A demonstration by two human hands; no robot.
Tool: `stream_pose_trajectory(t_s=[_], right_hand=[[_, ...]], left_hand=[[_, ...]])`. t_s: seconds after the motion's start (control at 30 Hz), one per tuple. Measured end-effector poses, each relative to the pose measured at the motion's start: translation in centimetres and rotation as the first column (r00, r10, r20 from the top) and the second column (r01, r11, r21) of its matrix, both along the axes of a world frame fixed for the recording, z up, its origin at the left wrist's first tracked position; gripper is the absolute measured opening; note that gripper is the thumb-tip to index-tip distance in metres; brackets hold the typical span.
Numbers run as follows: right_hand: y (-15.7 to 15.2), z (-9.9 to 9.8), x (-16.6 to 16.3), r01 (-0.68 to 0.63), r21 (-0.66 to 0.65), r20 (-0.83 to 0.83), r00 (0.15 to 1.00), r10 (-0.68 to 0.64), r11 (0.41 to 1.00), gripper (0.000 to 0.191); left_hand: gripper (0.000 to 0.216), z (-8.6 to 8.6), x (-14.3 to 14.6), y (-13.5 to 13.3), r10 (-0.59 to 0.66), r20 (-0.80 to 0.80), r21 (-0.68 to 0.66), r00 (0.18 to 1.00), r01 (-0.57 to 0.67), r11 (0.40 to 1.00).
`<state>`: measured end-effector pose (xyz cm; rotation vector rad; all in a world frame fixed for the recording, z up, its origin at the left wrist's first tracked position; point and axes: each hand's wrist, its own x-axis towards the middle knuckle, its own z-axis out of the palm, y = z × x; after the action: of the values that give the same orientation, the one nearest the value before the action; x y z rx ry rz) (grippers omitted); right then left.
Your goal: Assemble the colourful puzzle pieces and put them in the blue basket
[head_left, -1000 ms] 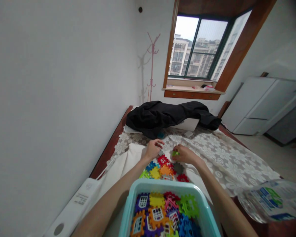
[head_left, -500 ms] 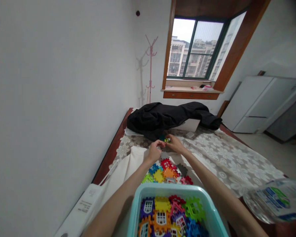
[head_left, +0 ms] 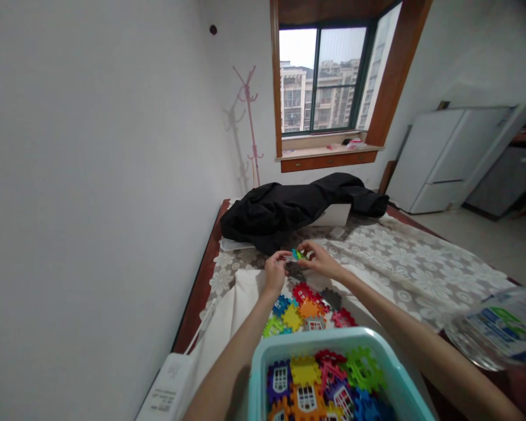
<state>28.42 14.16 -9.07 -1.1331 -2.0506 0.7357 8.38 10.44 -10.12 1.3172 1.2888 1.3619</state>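
Pieces [head_left: 298, 255], two, in right hand [head_left: 321, 262]

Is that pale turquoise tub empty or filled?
Not empty: the tub has colourful blocks heaped inside. How deep they go, I cannot tell.

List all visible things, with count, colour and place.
Rectangular plastic tub: 1, pale turquoise, bottom centre
Toothed plastic blocks: many, multicoloured, inside and beyond tub
Plain cloth: 1, white, under loose blocks
Held toothed plastic: count unclear, green-blue, right hand
Floral cloth: 1, grey-white, centre right
Crumpled fabric: 1, black, far end
Printed casing: 1, white, lower left
Plastic bottle: 1, clear, lower right
Slim coat rack: 1, pink, far wall
Framed window: 1, brown-green, far wall
Upright unit: 1, white, right
Left hand: 1, bare, centre
Right hand: 1, bare, centre
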Motion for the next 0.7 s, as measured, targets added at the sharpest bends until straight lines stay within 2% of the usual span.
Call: stream_pose_trajectory(t_s=[0.07, 0.17, 0.23, 0.4, 0.57, 0.63, 0.7], right_hand=[[-2.7, 0.3, 0.5, -0.093, 0.017, -0.011, 0.996, 0.093, 0.996, 0.037], [-5.2, 0.9, 0.3, -0.21, 0.048, 0.067, 0.976, 0.207, 0.976, 0.034], [-5.8, 1.3, 0.0, -0.226, 0.041, 0.098, 0.97, 0.221, 0.973, 0.034], [-6.4, 2.0, 0.8, -0.176, 0.053, 0.042, 0.984, 0.174, 0.983, 0.033], [-9.2, 1.1, 4.3, -0.018, 0.086, -0.082, 0.996, 0.025, 0.996, 0.033], [-10.6, 0.3, 5.4, 0.043, 0.101, -0.015, 0.999, -0.042, 0.994, 0.035], [-11.7, -0.6, 5.9, 0.059, 0.135, 0.104, 0.992, -0.073, 0.989, 0.046]], left_hand=[[0.043, 0.1, -0.1, 0.2, 0.031, 0.008, -0.007, 0.999, -0.031, 1.0], [0.04, 0.4, -0.1, 0.3, 0.038, -0.005, -0.028, 0.999, -0.038, 0.999], [0.034, 1.0, -0.2, 0.2, 0.016, -0.044, -0.042, 0.999, -0.018, 0.999], [0.029, 3.2, -0.8, -1.0, -0.057, -0.236, -0.008, 0.97, 0.057, 0.998], [0.03, 3.8, -2.9, -6.2, -0.043, -0.498, 0.06, 0.866, 0.084, 0.995], [0.038, 3.4, -3.8, -8.8, -0.051, -0.578, 0.061, 0.815, 0.106, 0.993], [0.047, 2.9, -4.4, -10.8, -0.076, -0.624, 0.052, 0.778, 0.138, 0.989]])
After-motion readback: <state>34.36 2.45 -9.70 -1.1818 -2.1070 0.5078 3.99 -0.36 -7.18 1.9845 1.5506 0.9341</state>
